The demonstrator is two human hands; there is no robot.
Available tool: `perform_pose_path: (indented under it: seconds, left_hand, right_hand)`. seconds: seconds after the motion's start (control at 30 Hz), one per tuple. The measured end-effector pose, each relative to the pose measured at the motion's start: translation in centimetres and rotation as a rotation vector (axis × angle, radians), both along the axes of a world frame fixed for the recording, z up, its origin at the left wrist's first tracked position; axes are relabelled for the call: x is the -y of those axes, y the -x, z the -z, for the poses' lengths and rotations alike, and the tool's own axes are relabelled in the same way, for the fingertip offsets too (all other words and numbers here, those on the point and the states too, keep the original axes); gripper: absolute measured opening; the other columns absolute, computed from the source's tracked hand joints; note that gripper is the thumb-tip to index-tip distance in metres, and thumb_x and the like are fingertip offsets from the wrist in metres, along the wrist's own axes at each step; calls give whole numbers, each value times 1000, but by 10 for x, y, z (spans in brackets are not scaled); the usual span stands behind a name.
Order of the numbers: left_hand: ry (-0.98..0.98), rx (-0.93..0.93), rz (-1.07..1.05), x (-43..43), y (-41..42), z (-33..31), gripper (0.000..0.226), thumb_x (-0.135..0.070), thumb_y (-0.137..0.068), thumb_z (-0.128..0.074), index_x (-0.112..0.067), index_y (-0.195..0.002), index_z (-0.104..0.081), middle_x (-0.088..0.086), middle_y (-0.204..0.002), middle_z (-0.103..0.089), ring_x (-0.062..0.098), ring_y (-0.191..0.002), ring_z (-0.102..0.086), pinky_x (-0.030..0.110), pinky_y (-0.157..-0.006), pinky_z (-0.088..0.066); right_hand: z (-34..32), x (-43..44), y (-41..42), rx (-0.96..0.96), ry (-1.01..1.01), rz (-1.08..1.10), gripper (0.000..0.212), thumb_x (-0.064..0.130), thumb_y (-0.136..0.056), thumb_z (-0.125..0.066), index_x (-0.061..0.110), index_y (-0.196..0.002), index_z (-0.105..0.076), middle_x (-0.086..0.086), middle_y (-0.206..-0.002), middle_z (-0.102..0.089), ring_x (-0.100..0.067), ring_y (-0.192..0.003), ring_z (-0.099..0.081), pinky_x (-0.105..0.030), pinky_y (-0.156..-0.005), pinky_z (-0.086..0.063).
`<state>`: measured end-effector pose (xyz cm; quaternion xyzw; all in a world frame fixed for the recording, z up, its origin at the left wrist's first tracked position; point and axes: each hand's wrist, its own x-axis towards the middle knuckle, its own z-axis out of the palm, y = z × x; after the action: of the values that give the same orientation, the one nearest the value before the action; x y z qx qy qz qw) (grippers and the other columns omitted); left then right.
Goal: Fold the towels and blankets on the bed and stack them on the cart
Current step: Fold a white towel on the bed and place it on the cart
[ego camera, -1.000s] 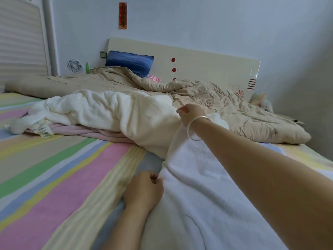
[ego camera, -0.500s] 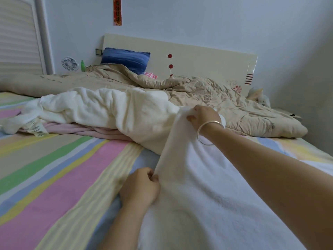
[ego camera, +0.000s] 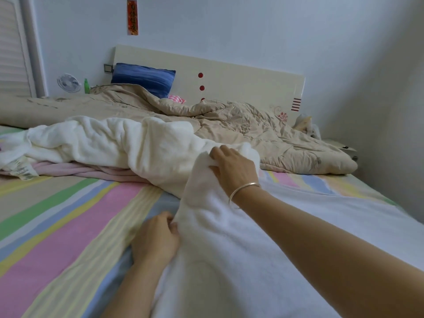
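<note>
White towel [ego camera: 229, 249] spread on striped bed [ego camera: 68, 226], edge lifted

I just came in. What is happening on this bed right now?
A person is handling a white towel that lies on the striped sheet. The left hand pinches its near edge and the right hand grips its far end, so that edge is raised. A cream blanket, a pink cloth under it and a beige quilt lie unfolded behind. No cart is in view.
</note>
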<state>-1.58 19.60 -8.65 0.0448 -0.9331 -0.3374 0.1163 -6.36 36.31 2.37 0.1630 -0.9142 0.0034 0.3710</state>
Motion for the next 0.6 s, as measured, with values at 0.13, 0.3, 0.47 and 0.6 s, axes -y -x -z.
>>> perform_pose_path:
  seconds: [0.13,0.3,0.47,0.6]
  left_hand:
    - [-93,-257,195,1,-27,-36,92,-33,-74,-79,-24,-150,-27,-1,-148,-40,24,-131,-41,40,-102,-42]
    - [245,-489,390,-6,-99,-84,44,-26,-75,-76,-39,-111,-56,-16,-95,-63,15,-90,-62,32,-69,-51]
    - [309,-257,390,19,-140,-67,9,-30,-85,-62,-37,-87,-58,-13,-80,-61,15,-75,-60,33,-59,-46]
    - [443,-212,317,27,-168,-44,29,-2,-67,-67,-29,-72,-59,-9,-68,-55,20,-65,-58,30,-49,-38]
  right_hand:
    - [15,5,-65,-1,-66,-133,25,17,-66,-81,17,-81,-61,-2,-74,-54,-24,-57,-57,-22,-41,-24]
    - [27,16,-141,112,43,-213,28,14,-59,-82,16,-80,-64,-1,-73,-60,-25,-54,-60,-22,-39,-36]
    - [32,-5,-194,365,126,-181,28,29,-89,-62,12,-110,-54,-7,-105,-61,-27,-92,-55,-34,-67,-35]
    - [58,-73,-206,507,-30,40,30,30,-91,-56,17,-118,-53,-4,-118,-58,-26,-111,-50,-34,-88,-35]
